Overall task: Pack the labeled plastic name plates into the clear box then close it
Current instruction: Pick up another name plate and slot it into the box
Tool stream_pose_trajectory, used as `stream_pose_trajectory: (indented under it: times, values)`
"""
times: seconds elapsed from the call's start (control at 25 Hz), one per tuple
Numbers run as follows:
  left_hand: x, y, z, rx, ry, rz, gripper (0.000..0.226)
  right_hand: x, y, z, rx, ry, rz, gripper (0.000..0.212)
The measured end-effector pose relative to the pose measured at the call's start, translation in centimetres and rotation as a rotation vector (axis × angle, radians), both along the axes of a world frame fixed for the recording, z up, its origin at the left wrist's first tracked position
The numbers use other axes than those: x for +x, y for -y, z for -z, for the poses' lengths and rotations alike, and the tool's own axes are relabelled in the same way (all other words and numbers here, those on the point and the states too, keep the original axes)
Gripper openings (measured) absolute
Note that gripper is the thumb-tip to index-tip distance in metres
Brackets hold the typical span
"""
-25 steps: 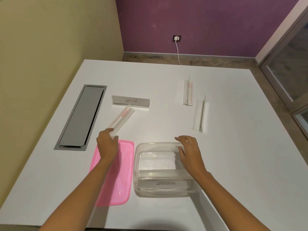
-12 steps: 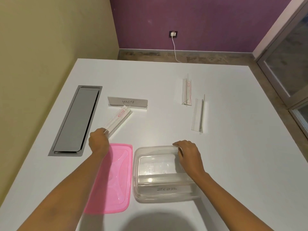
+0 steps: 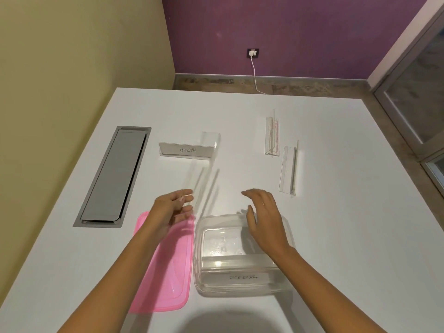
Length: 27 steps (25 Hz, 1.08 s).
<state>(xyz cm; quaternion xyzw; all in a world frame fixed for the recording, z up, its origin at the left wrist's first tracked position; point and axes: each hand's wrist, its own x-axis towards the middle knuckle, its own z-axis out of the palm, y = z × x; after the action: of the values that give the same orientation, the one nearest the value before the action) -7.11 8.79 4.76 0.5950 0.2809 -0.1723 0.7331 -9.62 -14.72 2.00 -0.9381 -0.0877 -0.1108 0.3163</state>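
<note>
The clear box (image 3: 197,255) stands open near the table's front, with a plate labeled ZEBRA (image 3: 242,277) lying inside along its near wall. My left hand (image 3: 171,207) is shut on one end of a clear name plate (image 3: 208,156), which is lifted off the table, blurred, and slants away toward the ALPHA plate (image 3: 185,150). My right hand (image 3: 264,217) hovers open over the box's far rim. Two more clear plates (image 3: 272,138) (image 3: 288,171) lie farther back on the right. The pink lid (image 3: 165,265) lies flat left of the box, partly under my left forearm.
A grey metal cable hatch (image 3: 113,176) is set into the white table (image 3: 348,236) on the left. A charger cable (image 3: 254,73) hangs from a wall socket beyond the far edge. A glass door stands at the right.
My left hand has lifted the slanted plate off the table and swung it toward the box. My right hand has let go of the box's rim and opened above it.
</note>
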Motion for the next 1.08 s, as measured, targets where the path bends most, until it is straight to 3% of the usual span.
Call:
stream_pose_trajectory:
  times: [0.24,0.4,0.56,0.68,0.88,1.08]
  values:
    - [0.2,0.9,-2.0,-0.011,-0.107,0.326,0.048,1.8,-0.5,-3.3,-0.307,0.177,-0.159,0.081]
    - [0.5,0.3,-3.2,0.117,-0.147,0.530,0.046,2.1,0.5,-4.6,-0.498,0.176,-0.242,0.077]
    - [0.2,0.0,-3.4,0.123,-0.235,0.651,0.036,1.3,2.0,-4.5,-0.512,-0.036,-0.388,0.066]
    - [-0.5,-0.3,-2.9,0.156,-0.248,0.621,0.025,0.0,2.5,-3.9,-0.409,-0.277,-0.403,0.061]
    - [-2.4,0.4,-0.6,0.561,0.015,0.348,0.030,-2.1,3.6,-2.5,-0.378,-0.416,-0.363,0.057]
    - [-4.8,1.6,2.4,0.549,0.002,0.392,0.046,-2.3,4.1,-0.3,-0.512,-0.459,-0.293,0.054]
